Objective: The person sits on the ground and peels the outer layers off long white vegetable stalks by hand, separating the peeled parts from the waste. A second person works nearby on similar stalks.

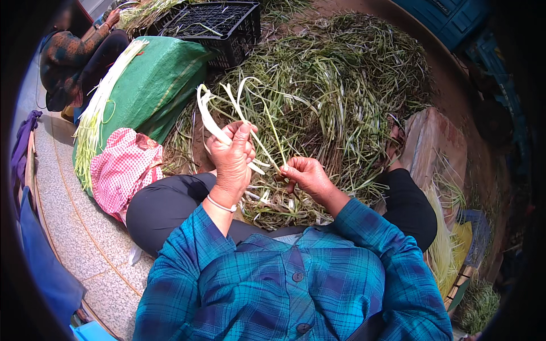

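Note:
My left hand [232, 149], with a white bangle at the wrist, is closed around several pale, flat stalks [209, 117] that stick out above and below the fist. To its right, my right hand [300, 172] pinches the lower ends of thin stalks [273, 128] between thumb and fingers. Some of these stalks run up and left towards my left hand. Behind and below both hands lies a large heap of green leafy stalks [332, 93] with dark, withered bits. On a green woven sack [158, 81] at the left lies a long bundle of cleaned pale stalks [106, 93].
A pink checked cloth [123, 170] lies beside my left knee. A black plastic crate [232, 36] stands beyond the sack. Another person [70, 55] sits at the upper left. More pale stalks [441, 243] lie at the right, near a wrapped block [439, 145]. Blue crates [448, 17] stand at the upper right.

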Available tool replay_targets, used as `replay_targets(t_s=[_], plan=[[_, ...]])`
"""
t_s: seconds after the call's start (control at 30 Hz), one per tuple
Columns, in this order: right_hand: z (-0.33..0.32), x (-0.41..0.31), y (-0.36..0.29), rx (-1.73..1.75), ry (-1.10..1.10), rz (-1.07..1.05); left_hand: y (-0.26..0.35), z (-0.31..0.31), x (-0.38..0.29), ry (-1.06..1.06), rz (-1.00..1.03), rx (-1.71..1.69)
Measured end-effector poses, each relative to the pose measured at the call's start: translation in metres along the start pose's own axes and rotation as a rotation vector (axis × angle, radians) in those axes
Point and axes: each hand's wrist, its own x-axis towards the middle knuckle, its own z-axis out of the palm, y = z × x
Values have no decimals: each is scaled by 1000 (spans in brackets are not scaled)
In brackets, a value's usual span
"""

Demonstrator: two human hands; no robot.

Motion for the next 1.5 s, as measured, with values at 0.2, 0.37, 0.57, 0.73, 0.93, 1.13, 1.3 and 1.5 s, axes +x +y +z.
replay_targets(t_s=[0.2,0.37,0.57,0.73,0.93,1.13,1.3,1.5], plan=[[-52,-39,41,-210,59,148,49,-24,27,76,152,-267],[-114,-78,64,-480,198,268,82,-52,44,55,132,-437],[-165,-119,71,-1712,188,527,120,-72,52,-93,62,-661],[-139,-110,27,-1694,165,320,115,-74,50,-115,67,-654],[-28,-80,-37,-406,18,-28,91,-58,48,-70,63,-565],[10,-68,-30,-245,-141,24,68,-58,46,-118,10,-636],[4,-58,-39,-184,19,-211,24,-22,19,-21,-140,-229],[-33,-22,-10,-238,-153,-149,-14,6,-16,-101,-612,-681]])
